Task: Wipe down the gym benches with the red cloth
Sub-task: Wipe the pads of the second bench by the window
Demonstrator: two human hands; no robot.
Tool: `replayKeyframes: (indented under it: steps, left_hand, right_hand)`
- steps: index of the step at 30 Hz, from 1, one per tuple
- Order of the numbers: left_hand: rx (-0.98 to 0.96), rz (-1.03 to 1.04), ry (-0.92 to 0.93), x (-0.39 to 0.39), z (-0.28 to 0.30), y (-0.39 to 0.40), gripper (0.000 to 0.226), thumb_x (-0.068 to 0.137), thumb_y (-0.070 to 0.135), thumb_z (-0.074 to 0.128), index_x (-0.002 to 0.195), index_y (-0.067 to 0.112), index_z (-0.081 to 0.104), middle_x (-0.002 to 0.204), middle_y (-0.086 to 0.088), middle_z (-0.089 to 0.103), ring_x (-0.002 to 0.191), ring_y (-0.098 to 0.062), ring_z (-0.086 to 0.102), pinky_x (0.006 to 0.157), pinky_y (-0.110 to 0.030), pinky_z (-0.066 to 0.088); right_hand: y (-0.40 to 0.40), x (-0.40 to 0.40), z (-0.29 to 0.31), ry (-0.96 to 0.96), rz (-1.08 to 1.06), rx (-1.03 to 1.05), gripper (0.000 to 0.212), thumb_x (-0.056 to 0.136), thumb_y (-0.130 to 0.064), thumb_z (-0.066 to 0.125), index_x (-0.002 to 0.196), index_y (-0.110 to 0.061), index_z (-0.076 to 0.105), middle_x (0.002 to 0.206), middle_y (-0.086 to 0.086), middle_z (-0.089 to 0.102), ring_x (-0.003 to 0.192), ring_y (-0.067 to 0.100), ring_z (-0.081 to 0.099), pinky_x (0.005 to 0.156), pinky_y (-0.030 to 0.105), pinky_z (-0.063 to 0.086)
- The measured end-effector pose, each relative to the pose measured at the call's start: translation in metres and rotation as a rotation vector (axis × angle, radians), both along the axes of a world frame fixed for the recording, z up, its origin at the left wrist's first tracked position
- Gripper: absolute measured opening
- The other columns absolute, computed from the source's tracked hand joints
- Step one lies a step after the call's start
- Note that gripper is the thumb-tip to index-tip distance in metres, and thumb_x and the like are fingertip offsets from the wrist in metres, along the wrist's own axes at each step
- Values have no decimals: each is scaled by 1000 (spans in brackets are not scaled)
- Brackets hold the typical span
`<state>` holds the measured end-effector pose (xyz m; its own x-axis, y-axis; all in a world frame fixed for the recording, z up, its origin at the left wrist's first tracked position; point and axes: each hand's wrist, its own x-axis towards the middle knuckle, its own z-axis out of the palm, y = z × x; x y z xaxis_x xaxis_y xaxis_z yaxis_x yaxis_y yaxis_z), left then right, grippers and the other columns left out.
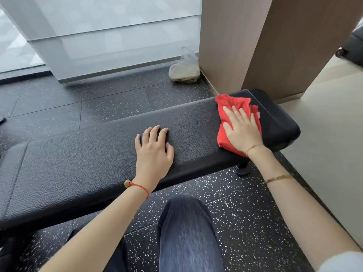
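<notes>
Bench (98, 154): long black padded pad, pebbled leather-look vinyl, rounded corners, stitched seam along the right end and another seam near the left end. One black foot (243, 169) shows under the right part.

Red cloth (233, 107): soft woven fabric, crumpled and folded, frayed edge, small pale tag on its right side. It lies on the bench's right end, near the front edge.

Right hand (242, 130): flat on the cloth, palm down, fingers straight and slightly spread, pressing it onto the pad. Thin gold chain at the wrist, gold bangle (278, 178) further up the forearm.

Left hand (155, 152): flat on bare vinyl mid-bench, well apart from the cloth, fingers a little bent at the tips, holding nothing. Red cord bracelet (139, 188) with a tan bead on the wrist.

Floor (235, 213): black rubber tiles with white flecks, joints visible. To the right it changes to smooth beige flooring. Behind the bench: frosted glass panels, and a brown wood-grain column (235, 36). Clear plastic bag (184, 69) with something pale inside sits on the floor at the column base. Blue denim knee (186, 232) in the foreground.
</notes>
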<state>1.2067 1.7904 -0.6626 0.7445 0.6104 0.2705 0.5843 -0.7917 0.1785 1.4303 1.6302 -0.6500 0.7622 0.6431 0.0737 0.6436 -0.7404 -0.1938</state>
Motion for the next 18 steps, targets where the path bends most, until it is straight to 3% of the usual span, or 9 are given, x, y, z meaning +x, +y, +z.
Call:
replayKeyframes:
  steps: [9, 13, 18]
  left_hand:
    - [14, 3, 18, 0, -1, 0, 48, 92, 32, 40, 137, 18, 50, 145, -7, 48, 135, -30, 40, 113, -55, 27]
    - [17, 5, 19, 0, -2, 0, 47, 92, 32, 39, 136, 18, 51, 145, -7, 48, 134, -31, 40, 113, -55, 27]
    - [10, 3, 8, 1, -1, 2, 46, 92, 33, 40, 135, 20, 51, 144, -4, 48, 134, -28, 39, 113, -53, 26]
  right_hand:
    - [-25, 65, 8, 57, -297, -31, 55, 100, -36, 27, 153, -28, 15, 161, 6, 13, 149, 29, 10, 120, 49, 0]
    - [12, 85, 15, 85, -259, -85, 55, 101, -35, 24, 153, -27, 12, 162, 6, 9, 149, 28, 8, 121, 48, -2]
    - [69, 52, 15, 79, -49, -99, 54, 101, -35, 24, 153, -27, 14, 162, 5, 11, 149, 25, 9, 121, 46, -1]
